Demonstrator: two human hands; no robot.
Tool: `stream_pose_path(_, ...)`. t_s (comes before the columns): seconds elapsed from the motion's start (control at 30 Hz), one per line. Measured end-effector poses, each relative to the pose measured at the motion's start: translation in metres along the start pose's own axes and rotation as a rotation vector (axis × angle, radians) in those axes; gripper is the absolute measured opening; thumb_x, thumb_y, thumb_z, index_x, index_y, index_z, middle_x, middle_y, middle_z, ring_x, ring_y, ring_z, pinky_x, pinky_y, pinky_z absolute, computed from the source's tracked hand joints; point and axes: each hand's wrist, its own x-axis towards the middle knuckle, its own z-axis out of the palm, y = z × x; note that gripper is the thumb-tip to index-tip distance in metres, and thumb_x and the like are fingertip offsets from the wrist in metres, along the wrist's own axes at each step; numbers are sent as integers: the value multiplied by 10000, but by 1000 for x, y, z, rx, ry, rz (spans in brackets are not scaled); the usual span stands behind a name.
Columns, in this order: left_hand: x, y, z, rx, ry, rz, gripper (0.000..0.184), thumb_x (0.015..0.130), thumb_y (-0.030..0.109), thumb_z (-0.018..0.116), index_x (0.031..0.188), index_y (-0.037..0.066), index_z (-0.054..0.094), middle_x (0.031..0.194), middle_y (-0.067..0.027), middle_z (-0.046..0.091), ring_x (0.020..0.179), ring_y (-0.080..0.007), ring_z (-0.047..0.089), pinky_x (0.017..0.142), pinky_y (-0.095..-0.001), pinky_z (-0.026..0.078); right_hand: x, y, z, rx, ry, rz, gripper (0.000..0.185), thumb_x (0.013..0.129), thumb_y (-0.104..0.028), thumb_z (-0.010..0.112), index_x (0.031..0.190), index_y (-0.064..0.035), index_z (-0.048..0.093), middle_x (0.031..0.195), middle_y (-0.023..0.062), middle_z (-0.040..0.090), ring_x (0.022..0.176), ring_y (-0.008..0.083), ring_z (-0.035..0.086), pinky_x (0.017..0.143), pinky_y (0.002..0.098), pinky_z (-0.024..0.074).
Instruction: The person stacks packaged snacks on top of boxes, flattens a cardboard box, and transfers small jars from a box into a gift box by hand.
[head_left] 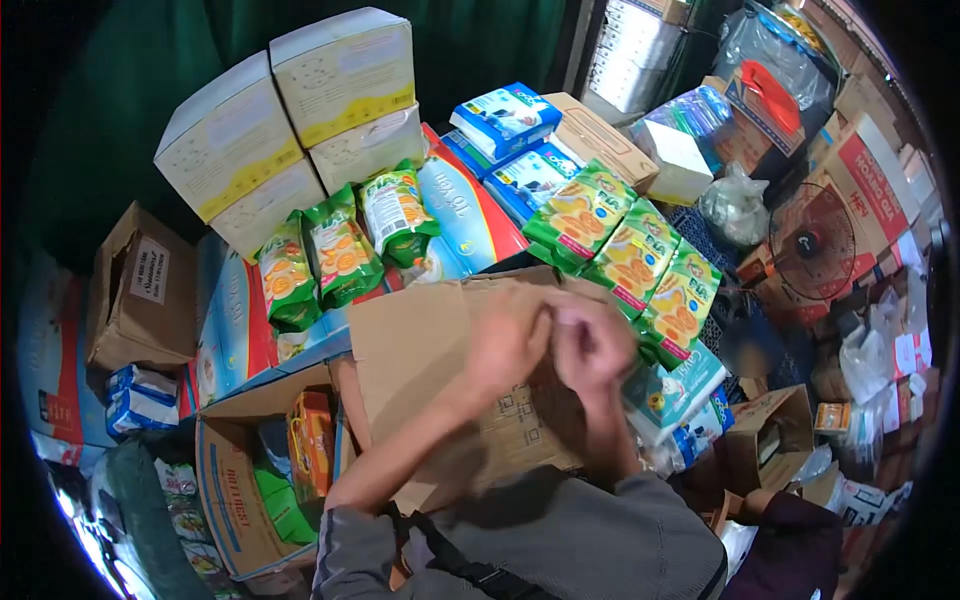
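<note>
Both hands bunched together over a cardboard box
Left hand [510,335] and right hand [592,345] meet with fingers curled in, but it's blurry, so I honestly can't tell if either one is gripping anything. The cardboard box [530,430] is right under them, close to the chest, probably because both arms reach it easily there; a wide flap [405,350] lies out to the left. The left forearm slants inward over that flap, while the right one comes up steeper. Further out, green packets [342,250] sit on blue-and-red boxes [455,200], which seem to double as a shelf. Three more snack packs [632,255] line up on the right, and white cartons [345,80] are stacked behind.
</note>
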Motion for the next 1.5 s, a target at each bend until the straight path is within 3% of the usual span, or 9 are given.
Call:
stream_pose_path(0.27, -1, -4, 110, -796, -22, -671, 315, 1028, 297, 687, 1076, -12, 650, 932, -101, 714, 864, -192, 705, 790, -349, 559, -51, 39, -121, -972, 264, 391, 419, 1002, -67, 650, 1402, 36, 577, 1239, 181, 669, 1126, 282, 660, 1021, 358, 504)
stream_pose_path(0.37, 18, 7, 121, -966, -49, -822, 388, 1019, 391, 697, 1069, 11, 643, 950, -96, 705, 854, -200, 706, 754, -338, 560, -88, 68, -129, -943, 304, 531, 505, 1040, -119, 638, 1494, 47, 492, 1380, 212, 627, 1175, 315, 646, 1044, 371, 485)
stream_pose_path(0.43, 26, 15, 121, -978, -65, -864, 435, 1016, 436, 690, 1079, 8, 640, 962, -98, 706, 847, -204, 706, 737, -335, 560, -98, 78, -136, -45, 424, 872, 507, 1056, -204, 652, 1449, 91, 526, 1365, 180, 641, 1157, 193, 641, 985, 323, 512)
stream_pose_path(0.6, 36, 17, 119, -957, -138, -935, 547, 1012, 539, 660, 1074, -4, 640, 959, -89, 704, 849, -197, 709, 729, -333, 567, -100, 89, -136, -41, 363, 932, 366, 1076, -199, 629, 1320, 73, 642, 1210, 112, 723, 1081, 162, 659, 945, 311, 525)
stream_pose_path(0.77, 32, -14, 138, -451, -135, -697, 642, 1039, 576, 597, 901, -50, 635, 884, -249, 671, 816, -371, 676, 739, -482, 507, -106, 110, -138, 10, 420, 944, 356, 1103, -189, 556, 1327, 80, 621, 1219, 131, 714, 1048, 163, 670, 928, 320, 532)
stream_pose_path(1.0, 19, -9, 148, -277, -67, -536, 697, 1081, 556, 527, 836, -93, 585, 751, -241, 581, 714, -303, 543, 713, -473, 459, -110, 108, -140, 75, 489, 945, 358, 1089, -116, 543, 1377, 95, 574, 1226, 126, 704, 1044, 168, 684, 920, 318, 542)
stream_pose_path(1.23, 10, 16, 133, -658, -217, -371, 468, 1129, 381, 507, 1227, -55, 648, 1112, -213, 725, 1019, -215, 626, 950, -403, 490, -127, 96, -153, 278, 677, 954, 374, 1070, -118, 544, 1386, 82, 565, 1297, 168, 674, 1135, 239, 677, 978, 351, 541)
stream_pose_path(1.37, 2, 35, 123, -815, -231, -242, 386, 1128, 223, 528, 1423, -26, 535, 1371, -139, 659, 1253, -186, 549, 1133, -379, 406, -147, 71, -166, -747, 136, 459, 497, 1030, -165, 639, 1444, 86, 529, 1387, 230, 617, 1152, 309, 690, 971, 375, 566)
stream_pose_path(1.5, 0, 40, 109, -801, -236, -168, 394, 1123, 223, 539, 1431, -17, 487, 1372, -139, 642, 1267, -185, 534, 1118, -381, 419, -114, 56, -159, 414, 802, 860, 530, 1027, -143, 608, 1489, 81, 476, 1419, 219, 597, 1193, 308, 673, 954, 411, 595)
